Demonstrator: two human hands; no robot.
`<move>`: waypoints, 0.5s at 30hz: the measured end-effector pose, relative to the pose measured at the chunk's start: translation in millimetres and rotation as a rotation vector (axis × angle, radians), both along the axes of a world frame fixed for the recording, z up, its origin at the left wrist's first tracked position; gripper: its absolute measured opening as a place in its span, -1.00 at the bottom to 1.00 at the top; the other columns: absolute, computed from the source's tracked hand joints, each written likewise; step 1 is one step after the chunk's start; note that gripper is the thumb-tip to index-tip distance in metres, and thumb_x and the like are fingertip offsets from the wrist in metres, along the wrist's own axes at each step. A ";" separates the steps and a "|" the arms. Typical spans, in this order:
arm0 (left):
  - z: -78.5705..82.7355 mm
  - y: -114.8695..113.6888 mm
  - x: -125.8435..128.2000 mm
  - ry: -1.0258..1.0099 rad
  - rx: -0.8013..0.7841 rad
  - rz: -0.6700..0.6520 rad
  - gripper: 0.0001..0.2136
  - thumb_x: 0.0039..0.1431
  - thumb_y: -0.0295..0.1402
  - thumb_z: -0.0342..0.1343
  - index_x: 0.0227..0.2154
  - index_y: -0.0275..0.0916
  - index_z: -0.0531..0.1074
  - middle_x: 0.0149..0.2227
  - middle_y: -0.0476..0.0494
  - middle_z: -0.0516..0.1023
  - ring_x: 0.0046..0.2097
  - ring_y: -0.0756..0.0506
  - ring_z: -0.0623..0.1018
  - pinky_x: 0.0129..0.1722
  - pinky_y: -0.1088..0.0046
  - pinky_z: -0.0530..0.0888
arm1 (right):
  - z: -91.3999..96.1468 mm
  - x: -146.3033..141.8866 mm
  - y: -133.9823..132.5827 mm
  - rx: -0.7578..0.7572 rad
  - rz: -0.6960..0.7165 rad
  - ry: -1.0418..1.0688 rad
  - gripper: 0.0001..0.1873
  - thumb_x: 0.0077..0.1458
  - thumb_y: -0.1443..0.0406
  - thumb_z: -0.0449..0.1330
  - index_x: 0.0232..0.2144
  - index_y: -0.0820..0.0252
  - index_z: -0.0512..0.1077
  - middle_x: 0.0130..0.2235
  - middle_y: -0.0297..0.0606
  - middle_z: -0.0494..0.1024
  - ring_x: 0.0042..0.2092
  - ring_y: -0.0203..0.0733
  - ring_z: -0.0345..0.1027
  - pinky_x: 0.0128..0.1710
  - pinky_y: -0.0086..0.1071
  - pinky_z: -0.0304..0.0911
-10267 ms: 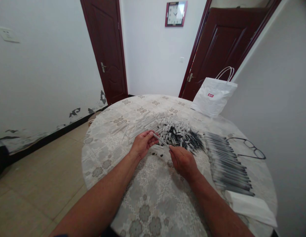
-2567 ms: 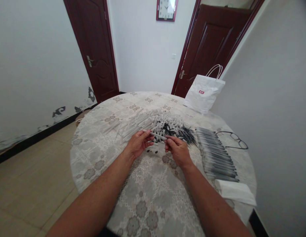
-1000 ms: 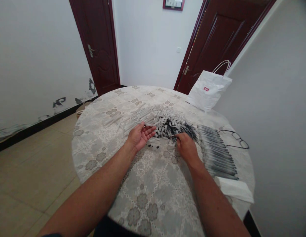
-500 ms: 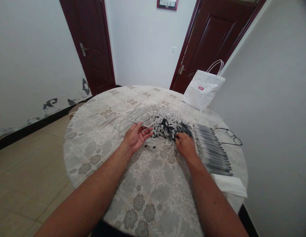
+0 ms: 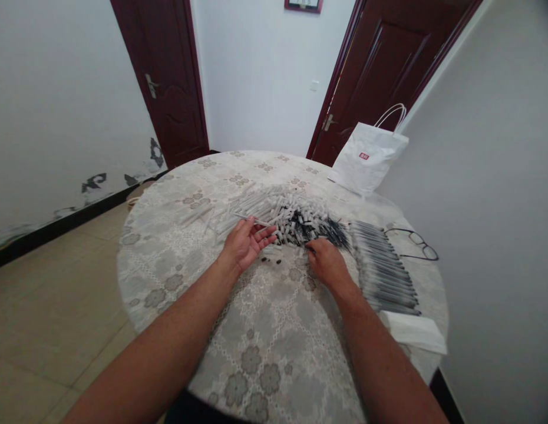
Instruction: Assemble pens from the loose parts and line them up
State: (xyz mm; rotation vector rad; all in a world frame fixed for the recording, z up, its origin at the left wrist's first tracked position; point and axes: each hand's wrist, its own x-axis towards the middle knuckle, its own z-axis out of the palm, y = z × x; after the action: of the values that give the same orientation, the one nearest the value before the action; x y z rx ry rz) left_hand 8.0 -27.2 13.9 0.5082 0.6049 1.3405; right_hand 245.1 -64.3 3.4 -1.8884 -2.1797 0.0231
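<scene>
Palm up, my left hand (image 5: 246,246) pinches a thin whitish pen barrel (image 5: 264,222) between thumb and forefinger, its other fingers loosely curled. My right hand (image 5: 328,261) is closed at the near edge of the heap; whatever its fingertips hold is too small to make out. Between and beyond both hands lie loose pen parts: long translucent barrels (image 5: 251,203) on the left, short white pieces (image 5: 307,204) in the middle and thin black pieces (image 5: 336,231) on the right. A few tiny black bits (image 5: 278,261) lie in front of the heap.
Many dark-looking pens (image 5: 386,268) lie in a row right of my right hand. Beyond them are eyeglasses (image 5: 426,252). A folded white sheet (image 5: 415,333) lies at the right edge, and a white paper bag (image 5: 366,156) stands at the back of the round cloth-covered table (image 5: 251,335).
My right hand has shifted slightly left, toward my left hand, along the front of the heap. My left hand keeps its pinch on the pen barrel. The view has tilted a little.
</scene>
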 end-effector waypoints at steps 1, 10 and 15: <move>-0.1 0.1 -0.1 0.000 0.000 -0.001 -0.79 0.21 -0.27 0.22 -0.31 -0.24 0.30 -0.36 -0.12 0.59 -0.23 -0.22 0.68 -0.12 0.04 0.58 | 0.4 -0.4 -0.3 -0.001 0.002 -0.003 -0.72 0.24 0.34 0.08 -0.08 0.17 0.54 -0.11 -0.14 0.53 -0.03 -0.15 0.39 -0.03 -0.43 0.16; -4.9 1.6 0.8 -0.010 -0.001 -0.004 -0.81 0.23 -0.28 0.20 -0.31 -0.24 0.30 -0.38 -0.10 0.57 -0.23 -0.22 0.68 -0.15 0.05 0.59 | 2.2 -3.6 -3.2 -0.019 0.007 -0.016 -0.71 0.23 0.33 0.09 -0.08 0.16 0.54 -0.11 -0.13 0.53 -0.05 -0.13 0.39 -0.06 -0.41 0.18; -2.5 0.5 1.4 0.000 -0.012 0.003 -0.79 0.22 -0.27 0.22 -0.30 -0.23 0.29 -0.38 -0.10 0.57 -0.23 -0.20 0.68 -0.13 0.08 0.59 | 0.6 -3.1 -3.0 -0.003 0.009 -0.013 -0.73 0.24 0.32 0.09 -0.10 0.16 0.55 -0.14 -0.14 0.53 -0.08 -0.13 0.40 -0.07 -0.40 0.19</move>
State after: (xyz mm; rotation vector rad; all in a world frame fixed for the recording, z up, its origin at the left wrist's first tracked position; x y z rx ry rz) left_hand 9.4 -26.7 11.4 0.4976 0.6139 1.3392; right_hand 242.1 -67.3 3.9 -1.8852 -2.1980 0.0167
